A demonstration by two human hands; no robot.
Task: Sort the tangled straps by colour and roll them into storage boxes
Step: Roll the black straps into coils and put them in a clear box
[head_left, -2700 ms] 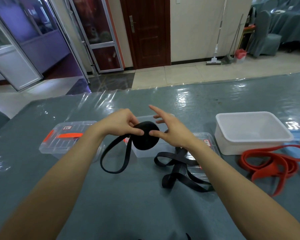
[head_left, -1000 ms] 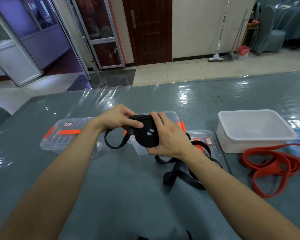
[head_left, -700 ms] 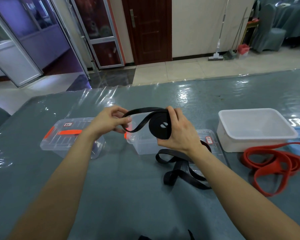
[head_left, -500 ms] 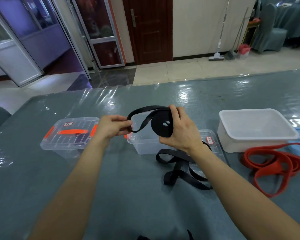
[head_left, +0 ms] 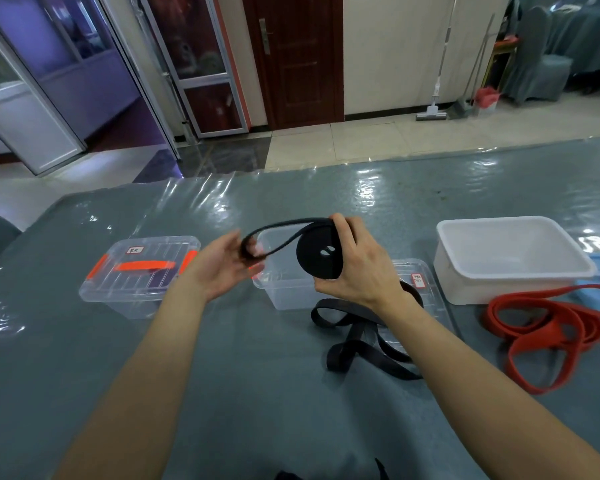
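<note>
At the table's [head_left: 257,393] centre, raised above it, the right hand [head_left: 357,268] grips a black roll [head_left: 321,252] upright, fingers curled over its rim. At nine o'clock, the left hand [head_left: 222,268], palm up and blurred, hooks the loose tail [head_left: 246,247] in curled fingers. Straps counted: the rolled one, one loose black strap [head_left: 354,336] at five o'clock partly on a clear lid [head_left: 426,299], and one red strap [head_left: 551,327] at four o'clock. Containers counted: one open clear box [head_left: 284,289], one white tub [head_left: 510,258], and one latched clear box [head_left: 139,275] whose contents are indiscernible.
</note>
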